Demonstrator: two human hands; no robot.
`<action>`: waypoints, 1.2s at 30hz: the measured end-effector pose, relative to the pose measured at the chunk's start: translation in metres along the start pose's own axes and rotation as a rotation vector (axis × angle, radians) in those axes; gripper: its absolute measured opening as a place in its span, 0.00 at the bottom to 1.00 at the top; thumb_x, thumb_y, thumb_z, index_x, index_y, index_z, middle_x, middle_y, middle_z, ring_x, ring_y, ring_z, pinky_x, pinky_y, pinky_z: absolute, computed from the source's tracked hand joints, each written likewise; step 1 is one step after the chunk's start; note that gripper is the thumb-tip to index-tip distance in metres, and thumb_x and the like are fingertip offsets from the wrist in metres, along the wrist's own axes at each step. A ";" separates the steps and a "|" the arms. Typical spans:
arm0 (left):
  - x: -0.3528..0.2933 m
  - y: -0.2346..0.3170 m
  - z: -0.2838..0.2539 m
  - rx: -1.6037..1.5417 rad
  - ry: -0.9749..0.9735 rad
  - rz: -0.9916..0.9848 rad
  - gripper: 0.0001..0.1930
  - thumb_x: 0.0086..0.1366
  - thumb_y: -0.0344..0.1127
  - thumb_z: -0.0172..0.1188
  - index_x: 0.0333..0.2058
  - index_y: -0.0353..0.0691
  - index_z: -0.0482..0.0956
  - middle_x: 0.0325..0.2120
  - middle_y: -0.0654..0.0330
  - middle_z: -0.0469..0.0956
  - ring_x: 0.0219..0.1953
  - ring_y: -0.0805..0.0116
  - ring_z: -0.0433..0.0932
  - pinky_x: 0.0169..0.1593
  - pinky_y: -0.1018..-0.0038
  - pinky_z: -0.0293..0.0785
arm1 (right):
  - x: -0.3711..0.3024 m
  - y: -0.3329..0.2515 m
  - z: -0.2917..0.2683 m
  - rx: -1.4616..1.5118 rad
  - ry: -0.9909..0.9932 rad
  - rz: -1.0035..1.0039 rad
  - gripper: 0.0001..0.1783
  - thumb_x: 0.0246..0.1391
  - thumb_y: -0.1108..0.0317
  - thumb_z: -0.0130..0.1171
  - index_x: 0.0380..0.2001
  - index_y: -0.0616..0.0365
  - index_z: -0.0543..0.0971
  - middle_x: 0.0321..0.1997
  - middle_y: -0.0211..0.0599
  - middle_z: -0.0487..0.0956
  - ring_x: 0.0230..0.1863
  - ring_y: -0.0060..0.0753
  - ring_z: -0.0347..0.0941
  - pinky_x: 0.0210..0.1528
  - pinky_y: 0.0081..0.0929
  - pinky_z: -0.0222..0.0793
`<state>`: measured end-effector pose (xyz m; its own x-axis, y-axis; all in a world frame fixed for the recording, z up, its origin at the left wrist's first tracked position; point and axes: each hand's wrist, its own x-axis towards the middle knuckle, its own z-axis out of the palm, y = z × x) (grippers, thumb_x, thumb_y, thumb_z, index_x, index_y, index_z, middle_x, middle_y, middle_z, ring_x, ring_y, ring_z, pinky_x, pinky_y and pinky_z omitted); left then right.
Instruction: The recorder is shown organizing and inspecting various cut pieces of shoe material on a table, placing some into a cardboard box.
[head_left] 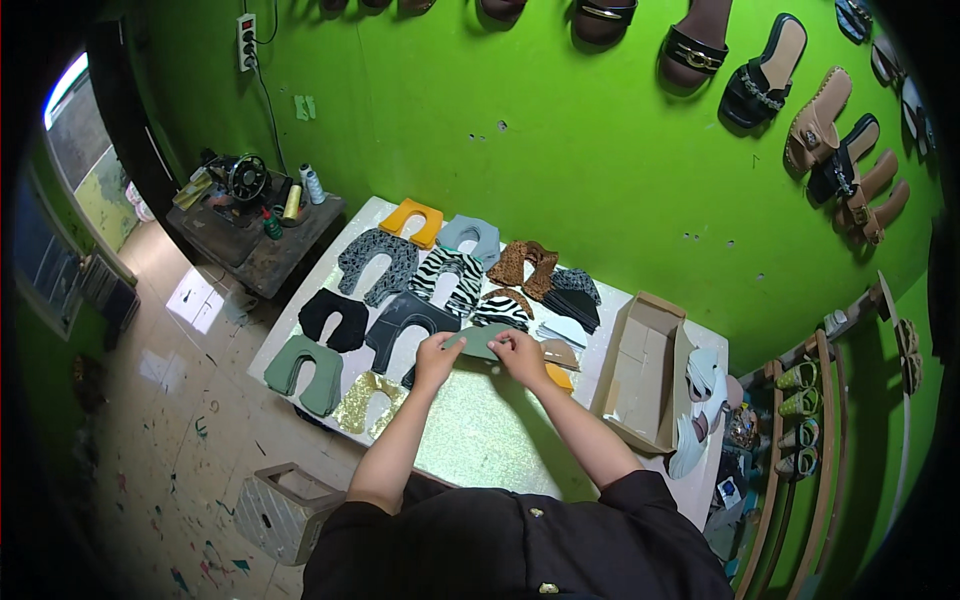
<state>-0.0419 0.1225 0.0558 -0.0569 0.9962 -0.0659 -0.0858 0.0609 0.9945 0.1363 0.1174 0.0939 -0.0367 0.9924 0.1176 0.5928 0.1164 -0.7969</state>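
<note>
My left hand (437,360) and my right hand (521,358) pinch a flat olive-green cut piece (478,340) between them, above the table. Around it lie stacks of U-shaped cut pieces: an olive-green stack (303,375), a gold glitter one (362,404), a black one (335,318) and a dark grey one (408,325). Farther back are a zebra-print stack (447,278), a grey patterned stack (378,262), a yellow stack (411,222), a light grey-blue stack (471,236) and a brown leopard-print stack (522,266). My right hand partly hides small tan and yellow pieces.
An open cardboard box (642,365) stands on the table's right, beside pale cut pieces (706,380). At the far left, a sewing machine (246,180) sits with thread spools on a dark table. A wooden stool (285,515) is left of me. Sandals (765,70) hang on the green wall.
</note>
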 end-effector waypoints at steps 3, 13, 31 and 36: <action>0.013 0.001 0.007 0.233 -0.053 0.058 0.13 0.54 0.39 0.63 0.30 0.32 0.79 0.24 0.56 0.79 0.26 0.72 0.77 0.32 0.75 0.70 | 0.013 0.023 -0.008 -0.020 -0.001 0.046 0.14 0.44 0.61 0.66 0.31 0.59 0.78 0.17 0.25 0.73 0.19 0.17 0.65 0.24 0.20 0.62; 0.031 0.010 0.035 0.587 -0.059 -0.038 0.14 0.51 0.43 0.64 0.31 0.40 0.81 0.24 0.56 0.80 0.27 0.59 0.78 0.31 0.68 0.71 | 0.014 0.039 -0.026 -0.080 0.083 0.160 0.11 0.42 0.63 0.65 0.29 0.55 0.79 0.20 0.31 0.76 0.23 0.24 0.71 0.30 0.23 0.62; -0.003 0.014 0.048 0.693 0.319 0.364 0.19 0.53 0.39 0.62 0.43 0.41 0.73 0.41 0.55 0.71 0.45 0.56 0.68 0.52 0.65 0.61 | -0.028 0.017 -0.062 -0.070 0.365 0.223 0.14 0.44 0.63 0.59 0.38 0.46 0.75 0.37 0.29 0.73 0.33 0.25 0.68 0.46 0.33 0.47; -0.055 0.023 0.097 0.557 0.076 0.437 0.19 0.56 0.32 0.56 0.48 0.40 0.69 0.46 0.51 0.66 0.51 0.52 0.62 0.56 0.60 0.54 | -0.070 0.062 -0.127 0.033 0.674 0.286 0.14 0.42 0.67 0.58 0.36 0.48 0.76 0.35 0.26 0.73 0.27 0.20 0.67 0.45 0.29 0.50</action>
<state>0.0554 0.0747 0.0902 -0.0410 0.9308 0.3632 0.4804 -0.3003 0.8240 0.2780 0.0500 0.1113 0.6254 0.7447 0.2328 0.4803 -0.1324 -0.8670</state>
